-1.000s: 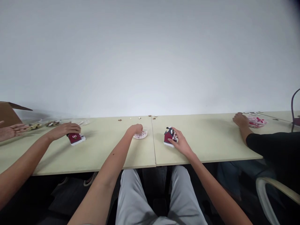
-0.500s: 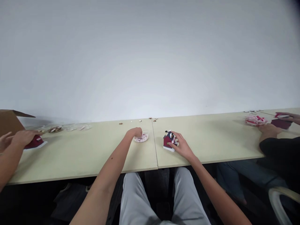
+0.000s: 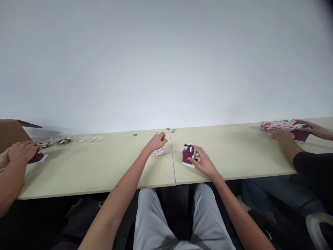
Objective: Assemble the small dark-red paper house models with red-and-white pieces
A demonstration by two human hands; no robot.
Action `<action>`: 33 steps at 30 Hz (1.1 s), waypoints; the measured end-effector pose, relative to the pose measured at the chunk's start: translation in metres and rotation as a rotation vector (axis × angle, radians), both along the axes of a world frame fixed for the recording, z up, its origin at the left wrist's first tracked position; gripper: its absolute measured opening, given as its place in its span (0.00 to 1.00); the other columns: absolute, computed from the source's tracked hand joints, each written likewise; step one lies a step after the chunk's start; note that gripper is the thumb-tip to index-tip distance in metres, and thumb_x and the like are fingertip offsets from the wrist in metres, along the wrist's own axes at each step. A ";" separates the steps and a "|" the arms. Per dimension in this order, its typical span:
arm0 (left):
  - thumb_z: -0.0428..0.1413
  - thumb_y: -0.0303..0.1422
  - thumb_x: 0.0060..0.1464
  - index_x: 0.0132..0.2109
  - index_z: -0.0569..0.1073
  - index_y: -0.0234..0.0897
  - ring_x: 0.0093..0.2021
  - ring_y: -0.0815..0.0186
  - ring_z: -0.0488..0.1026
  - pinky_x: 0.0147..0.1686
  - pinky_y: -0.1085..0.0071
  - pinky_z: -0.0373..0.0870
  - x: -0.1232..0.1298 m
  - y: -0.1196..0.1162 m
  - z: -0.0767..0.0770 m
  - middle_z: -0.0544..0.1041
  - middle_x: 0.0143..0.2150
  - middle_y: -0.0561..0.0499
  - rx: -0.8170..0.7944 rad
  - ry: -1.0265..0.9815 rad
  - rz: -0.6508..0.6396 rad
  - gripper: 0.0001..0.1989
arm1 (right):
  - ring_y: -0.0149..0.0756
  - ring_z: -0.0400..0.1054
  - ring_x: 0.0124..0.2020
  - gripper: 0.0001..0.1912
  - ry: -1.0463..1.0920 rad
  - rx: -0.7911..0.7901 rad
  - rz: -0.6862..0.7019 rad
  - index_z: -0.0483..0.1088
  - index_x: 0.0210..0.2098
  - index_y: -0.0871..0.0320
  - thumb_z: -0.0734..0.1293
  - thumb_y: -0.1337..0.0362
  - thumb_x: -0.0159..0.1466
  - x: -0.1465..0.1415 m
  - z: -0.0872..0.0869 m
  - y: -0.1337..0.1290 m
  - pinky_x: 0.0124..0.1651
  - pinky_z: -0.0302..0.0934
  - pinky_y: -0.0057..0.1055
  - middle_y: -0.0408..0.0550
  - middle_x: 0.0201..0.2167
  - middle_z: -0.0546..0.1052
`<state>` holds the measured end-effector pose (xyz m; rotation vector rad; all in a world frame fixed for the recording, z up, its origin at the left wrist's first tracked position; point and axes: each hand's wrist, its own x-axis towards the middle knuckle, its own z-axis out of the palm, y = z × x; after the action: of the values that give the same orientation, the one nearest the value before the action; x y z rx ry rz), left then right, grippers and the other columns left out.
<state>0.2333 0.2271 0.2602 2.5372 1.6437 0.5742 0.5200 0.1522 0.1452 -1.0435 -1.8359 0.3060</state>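
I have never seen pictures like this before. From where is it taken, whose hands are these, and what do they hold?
A camera worn on a person's head took this picture, looking forward and down, so the grey trousers are that person's. On the pale table, their right hand holds a small dark-red and white object, perhaps a model house. Their left hand is just above a small dish of pink and white pieces; I cannot tell if it holds anything. The hands at the far left and far right belong to other people.

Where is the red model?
In the head view, the red model stands on the table just right of its centre seam, touched by the person's right hand, with the dish to its left.
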 end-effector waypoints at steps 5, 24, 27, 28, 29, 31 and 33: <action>0.48 0.34 0.58 0.37 0.66 0.39 0.29 0.66 0.67 0.31 0.69 0.59 0.029 -0.036 -0.035 0.71 0.29 0.54 0.067 -0.199 -0.242 0.05 | 0.47 0.66 0.60 0.33 0.003 -0.003 0.010 0.55 0.69 0.45 0.65 0.51 0.68 0.000 0.001 -0.003 0.57 0.68 0.43 0.53 0.63 0.64; 0.51 0.32 0.60 0.40 0.66 0.40 0.33 0.66 0.72 0.34 0.72 0.62 0.047 -0.052 -0.097 0.76 0.34 0.54 0.051 -0.368 -0.264 0.02 | 0.46 0.67 0.59 0.34 -0.023 -0.017 -0.014 0.53 0.70 0.44 0.65 0.52 0.68 0.001 0.005 -0.010 0.61 0.65 0.44 0.52 0.62 0.65; 0.51 0.35 0.63 0.50 0.65 0.42 0.40 0.63 0.77 0.39 0.71 0.66 0.047 -0.052 -0.098 0.80 0.40 0.51 -0.009 -0.414 -0.275 0.09 | 0.46 0.67 0.59 0.33 -0.011 -0.013 -0.008 0.54 0.70 0.44 0.65 0.52 0.68 0.000 0.005 -0.009 0.60 0.66 0.44 0.52 0.62 0.65; 0.51 0.36 0.64 0.50 0.66 0.42 0.41 0.63 0.77 0.40 0.70 0.67 0.047 -0.052 -0.098 0.80 0.41 0.51 -0.011 -0.402 -0.280 0.09 | 0.46 0.66 0.60 0.33 -0.010 -0.010 -0.007 0.54 0.70 0.44 0.65 0.51 0.68 0.000 0.005 -0.009 0.60 0.66 0.44 0.51 0.62 0.65; 0.51 0.37 0.64 0.50 0.67 0.43 0.41 0.62 0.77 0.40 0.70 0.67 0.046 -0.052 -0.098 0.80 0.41 0.51 -0.003 -0.379 -0.284 0.09 | 0.46 0.66 0.60 0.33 -0.012 -0.005 -0.007 0.54 0.70 0.44 0.65 0.51 0.68 0.000 0.004 -0.009 0.61 0.65 0.44 0.51 0.63 0.65; 0.52 0.39 0.64 0.47 0.69 0.42 0.40 0.62 0.77 0.40 0.69 0.67 0.047 -0.053 -0.096 0.80 0.40 0.50 0.036 -0.341 -0.285 0.08 | 0.46 0.65 0.61 0.33 -0.017 0.003 -0.009 0.54 0.70 0.44 0.65 0.51 0.69 0.000 0.004 -0.008 0.62 0.64 0.45 0.52 0.63 0.65; 0.53 0.40 0.64 0.45 0.70 0.41 0.40 0.62 0.75 0.40 0.69 0.67 0.047 -0.055 -0.095 0.79 0.39 0.50 0.078 -0.344 -0.286 0.09 | 0.46 0.65 0.61 0.33 -0.024 0.005 -0.014 0.53 0.70 0.44 0.65 0.50 0.69 -0.001 0.004 -0.009 0.62 0.64 0.45 0.52 0.63 0.64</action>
<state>0.2807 0.1725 0.1651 2.4822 1.1438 0.9912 0.5195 0.1437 0.1497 -1.0603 -1.8489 0.2819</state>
